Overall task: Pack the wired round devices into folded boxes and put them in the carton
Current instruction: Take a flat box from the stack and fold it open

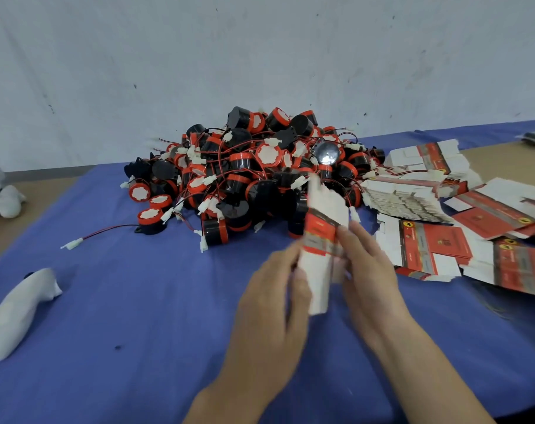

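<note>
1. Two bare hands are working at the near centre. The left hand [272,289] and the right hand [371,270] are each pinching one side of a single red-and-white box [321,237], holding it upright above the blue cloth [138,347].
2. One white rounded object [18,313] is lying on the cloth at the near left.
3. Flat box blanks [428,249] are lying in overlapping stacks to the right, too many to count.
4. Beyond the hands, dozens of black-and-red round devices [254,166] are sitting in one tangled pile, trailing wires and white plugs. One stray device [150,221] is lying at the pile's left edge.
5. One white bundle [3,194] is resting at the far left, before a pale wall [260,56].
</note>
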A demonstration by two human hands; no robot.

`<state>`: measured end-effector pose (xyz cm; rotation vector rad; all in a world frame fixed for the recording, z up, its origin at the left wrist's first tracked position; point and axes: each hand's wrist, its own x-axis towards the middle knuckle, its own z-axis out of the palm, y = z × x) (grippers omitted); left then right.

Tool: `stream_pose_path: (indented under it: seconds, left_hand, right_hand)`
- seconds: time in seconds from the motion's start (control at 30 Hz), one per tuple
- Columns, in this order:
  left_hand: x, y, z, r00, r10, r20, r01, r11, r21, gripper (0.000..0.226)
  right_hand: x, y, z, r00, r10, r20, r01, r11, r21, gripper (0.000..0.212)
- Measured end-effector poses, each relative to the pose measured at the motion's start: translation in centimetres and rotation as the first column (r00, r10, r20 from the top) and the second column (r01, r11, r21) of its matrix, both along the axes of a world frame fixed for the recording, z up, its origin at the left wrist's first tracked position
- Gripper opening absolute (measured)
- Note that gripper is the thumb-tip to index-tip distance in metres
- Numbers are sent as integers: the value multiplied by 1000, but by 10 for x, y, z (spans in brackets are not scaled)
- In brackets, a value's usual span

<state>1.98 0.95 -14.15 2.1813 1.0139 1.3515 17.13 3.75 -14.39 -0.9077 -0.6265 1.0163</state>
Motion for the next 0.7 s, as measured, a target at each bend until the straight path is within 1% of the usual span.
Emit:
stream_pose_path:
  seconds: [0.07, 0.13, 0.2, 0.23, 0.33, 0.5, 0.57, 0.63, 0.7]
  left_hand:
    - [-10, 11, 0, 994, 104, 25, -101, 989, -108, 35]
    - [-17, 21, -5, 989, 136, 50, -121, 965, -232, 41]
    - [-20, 28, -8, 976, 197, 93, -161, 940, -301, 50]
    - [-19, 30, -9, 968, 229, 105, -186, 930, -316, 53]
    - [-17, 32, -11, 954, 267, 138, -211, 921, -329, 58]
    - [-13, 29, -7, 942, 292, 164, -239, 930, -279, 69]
    - [-12, 28, -4, 928, 299, 222, -234, 932, -278, 67]
    - [-10, 27, -2, 916, 287, 281, -199, 932, -303, 60]
    - [-7, 25, -2, 907, 260, 332, -153, 937, -315, 51]
  right_hand:
    - [1, -3, 2, 995, -48, 84, 47, 999, 10, 36]
    - [-2, -6, 3, 977, -61, 204, 55, 998, 36, 32]
    - [-10, -10, 3, 950, 10, 314, -30, 998, 57, 27]
    - [-15, -12, 3, 940, 48, 337, -70, 996, 54, 24]
    - [-24, -16, 3, 933, 107, 345, -132, 990, 52, 22]
    - [-28, -17, 1, 926, 141, 350, -169, 984, 52, 31]
    - [-29, -16, 0, 940, 139, 312, -155, 988, 27, 30]
    - [-30, -15, -1, 963, 130, 236, -133, 991, -4, 22]
    - [-30, -15, -1, 975, 144, 172, -143, 990, -19, 28]
